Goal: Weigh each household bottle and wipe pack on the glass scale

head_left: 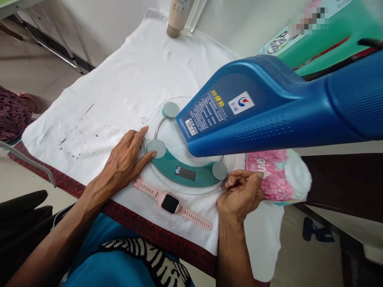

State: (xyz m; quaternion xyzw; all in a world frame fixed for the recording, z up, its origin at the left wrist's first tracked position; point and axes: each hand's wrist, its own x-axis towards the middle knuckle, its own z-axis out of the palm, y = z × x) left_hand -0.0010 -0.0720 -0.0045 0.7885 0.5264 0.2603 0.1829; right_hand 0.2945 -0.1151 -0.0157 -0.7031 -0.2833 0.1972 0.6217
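Observation:
A round glass bathroom scale [182, 176] with a teal band, a small dark display and grey round pads lies on a white cloth [98, 95]. My left hand [127, 159] grips its left edge, thumb by a pad and fingers stretched along the rim. At the lower right rim, my right hand [241, 193] is closed with its fingertips on the glass edge. A big blue bottle [254, 107] with a printed label rises toward me, its base over the scale's upper right part. Just below the scale lies a pink smartwatch [170, 203], its strap spread out.
A pink tissue pack [269, 175] sits beyond my right hand. Behind the bottle is a green package [323, 48]. A beige tube [178, 18] stands at the table's far edge. Dark red patterned cloth [125, 217] borders the near edge. Dark shoes [317, 230] lie on the floor at right.

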